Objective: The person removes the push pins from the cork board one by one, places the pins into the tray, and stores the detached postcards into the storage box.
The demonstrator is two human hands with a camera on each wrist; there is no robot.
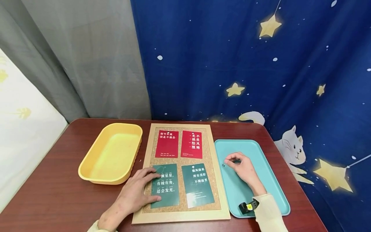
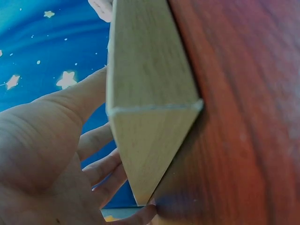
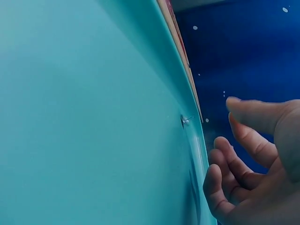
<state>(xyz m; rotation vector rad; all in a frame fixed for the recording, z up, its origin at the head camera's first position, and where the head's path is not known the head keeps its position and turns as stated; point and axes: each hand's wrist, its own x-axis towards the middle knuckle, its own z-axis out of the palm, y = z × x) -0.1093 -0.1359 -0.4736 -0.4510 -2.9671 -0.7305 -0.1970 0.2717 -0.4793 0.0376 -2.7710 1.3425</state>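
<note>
While the left hand (image 1: 134,190) lies with its fingers spread over the left side of the lower-left green card (image 1: 166,186), the right hand (image 1: 242,167) hovers low above the teal tray (image 1: 246,146). That right hand's fingers are loosely bent, thumb and forefinger close together, and I can make out nothing between the tips. Near them, on the tray by the wall next to the corkboard (image 1: 180,216), is a small pin (image 3: 186,120).

By my reckoning, 3 of the 4 cards are fastened: the left red card (image 1: 167,145), the right red card (image 1: 192,145) and the lower-right green card (image 1: 198,190) each show a pin at the top. I see none on the lower-left green card, so that looks like the only 1 left.

All 4 cards lie with their long axis running from the person toward the curtain (image 1: 203,64), lettering upright to the person. The lower-right green card leans, its top swung left and its bottom right; the lower-left green card sits nearly square with the frame. The pin's needle seems to point at the tray wall, though it's too small to be sure.
</note>
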